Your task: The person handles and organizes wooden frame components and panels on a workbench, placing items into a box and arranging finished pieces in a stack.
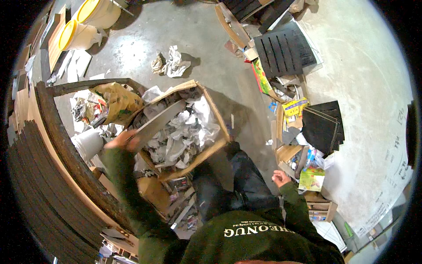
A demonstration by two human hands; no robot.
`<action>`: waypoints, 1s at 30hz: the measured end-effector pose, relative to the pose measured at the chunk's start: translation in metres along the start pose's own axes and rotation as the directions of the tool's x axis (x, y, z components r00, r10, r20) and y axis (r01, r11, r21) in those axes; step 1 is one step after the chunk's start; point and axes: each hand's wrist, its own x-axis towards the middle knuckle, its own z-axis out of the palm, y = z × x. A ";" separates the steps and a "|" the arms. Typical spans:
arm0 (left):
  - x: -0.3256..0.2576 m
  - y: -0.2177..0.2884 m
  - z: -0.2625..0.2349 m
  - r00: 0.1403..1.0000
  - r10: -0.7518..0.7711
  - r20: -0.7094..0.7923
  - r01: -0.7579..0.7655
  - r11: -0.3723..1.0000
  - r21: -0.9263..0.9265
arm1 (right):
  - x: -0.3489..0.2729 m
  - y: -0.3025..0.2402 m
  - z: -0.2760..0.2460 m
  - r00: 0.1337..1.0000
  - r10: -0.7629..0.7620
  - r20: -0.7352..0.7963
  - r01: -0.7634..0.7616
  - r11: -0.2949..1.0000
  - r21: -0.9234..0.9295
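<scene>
My left hand [124, 141] is closed on the near end of a flat grey board [160, 119]. The board slants across the left side of an open cardboard box [195, 163]. Crumpled white and grey paper [187, 132] fills much of the box. I cannot tell whether the board touches the paper beneath it. My right hand [281, 178] is held out at my right side, its fingers loosely bent and apart with nothing visible in them. It is close to the row of cluttered boxes on the right, near a green and yellow carton [311, 179].
A brown paper bag [116, 103] and a white bucket [87, 144] stand left of the box. Crumpled paper [176, 64] lies on the concrete floor. Yellow-lidded buckets [99, 13] are at the far left, stacked dark boards [39, 189] at the left, and black panels [279, 53] at the right.
</scene>
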 end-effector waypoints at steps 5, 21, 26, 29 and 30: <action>-0.041 0.112 -0.103 0.971 0.080 0.224 -0.146 0.943 0.298 | 0.015 -0.010 0.002 0.998 -0.069 0.010 0.069 0.998 0.014; -0.054 -0.054 0.067 0.955 -0.157 0.250 0.173 0.984 -0.043 | 0.013 0.008 -0.003 0.997 -0.067 0.050 0.068 0.997 -0.028; -0.097 0.049 -0.056 0.980 -0.029 0.197 -0.028 0.959 0.281 | 0.019 0.006 0.008 0.997 -0.075 0.031 0.074 0.997 0.030; -0.098 0.014 -0.018 0.959 -0.229 0.166 0.166 0.931 0.325 | 0.018 -0.002 0.013 0.996 -0.085 0.022 0.084 0.996 0.032; -0.100 -0.023 0.009 0.975 -0.137 0.173 0.041 0.882 0.469 | 0.022 -0.008 0.013 0.995 -0.088 0.051 0.087 0.996 0.029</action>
